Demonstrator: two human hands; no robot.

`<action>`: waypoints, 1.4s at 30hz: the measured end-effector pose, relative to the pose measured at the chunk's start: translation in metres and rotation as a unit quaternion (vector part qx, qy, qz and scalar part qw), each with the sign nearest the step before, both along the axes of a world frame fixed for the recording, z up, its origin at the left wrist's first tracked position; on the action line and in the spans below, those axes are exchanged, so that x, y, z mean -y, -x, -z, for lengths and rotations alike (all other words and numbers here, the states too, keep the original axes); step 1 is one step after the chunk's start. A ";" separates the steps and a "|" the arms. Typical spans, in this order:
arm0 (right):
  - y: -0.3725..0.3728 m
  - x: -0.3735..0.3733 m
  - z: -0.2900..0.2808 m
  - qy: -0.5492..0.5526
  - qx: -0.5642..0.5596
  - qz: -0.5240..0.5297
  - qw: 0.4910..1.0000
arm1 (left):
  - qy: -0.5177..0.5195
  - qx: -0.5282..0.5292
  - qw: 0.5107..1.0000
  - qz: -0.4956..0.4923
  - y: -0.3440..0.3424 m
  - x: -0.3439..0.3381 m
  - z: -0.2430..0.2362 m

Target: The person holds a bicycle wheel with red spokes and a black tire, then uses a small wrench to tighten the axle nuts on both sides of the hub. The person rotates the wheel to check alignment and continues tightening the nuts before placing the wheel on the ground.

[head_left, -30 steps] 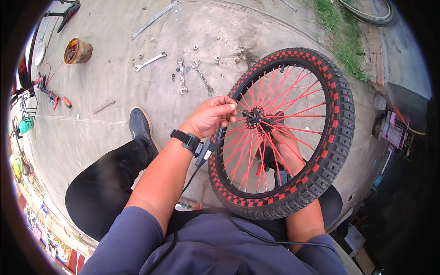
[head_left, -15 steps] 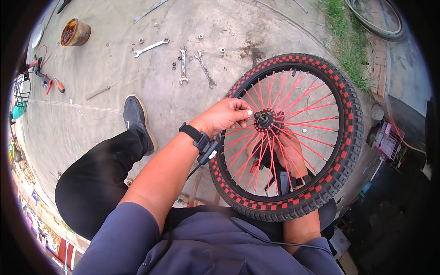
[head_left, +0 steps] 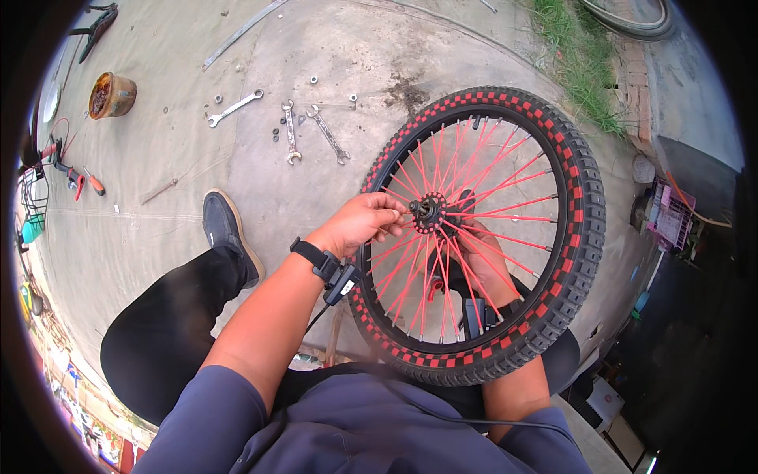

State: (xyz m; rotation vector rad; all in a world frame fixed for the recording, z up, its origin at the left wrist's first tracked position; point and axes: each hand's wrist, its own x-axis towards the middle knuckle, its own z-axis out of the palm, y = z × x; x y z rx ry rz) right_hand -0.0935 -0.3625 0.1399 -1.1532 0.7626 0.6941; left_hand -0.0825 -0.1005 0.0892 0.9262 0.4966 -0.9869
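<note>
right hand [head_left: 487, 257] partly hidden behind spokes [head_left: 505, 217]; far tyre [head_left: 632, 33] cut off.

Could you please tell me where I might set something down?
Between the metal bar and the grass, and between the shoe and the wrenches, the floor looks largely bare. It is crowded around the wrenches and nuts, and at the hub, near the left hand and right hand.

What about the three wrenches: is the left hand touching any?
No, the wrenches lie on the ground, while the left hand is beside the wheel hub.
</note>
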 end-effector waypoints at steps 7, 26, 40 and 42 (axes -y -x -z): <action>0.006 0.007 0.009 0.028 -0.028 0.022 0.999 | -0.007 -0.012 1.000 0.005 -0.013 -0.010 -0.006; 0.013 0.022 0.021 0.016 -0.065 0.029 0.997 | 0.058 0.012 0.998 0.031 -0.028 -0.006 -0.001; 0.019 0.023 0.027 -0.026 -0.012 0.056 0.998 | -0.021 0.072 0.993 0.092 -0.035 -0.003 -0.019; 0.015 0.022 0.022 -0.038 -0.015 0.039 0.998 | -0.008 0.083 0.991 0.101 -0.036 -0.006 -0.019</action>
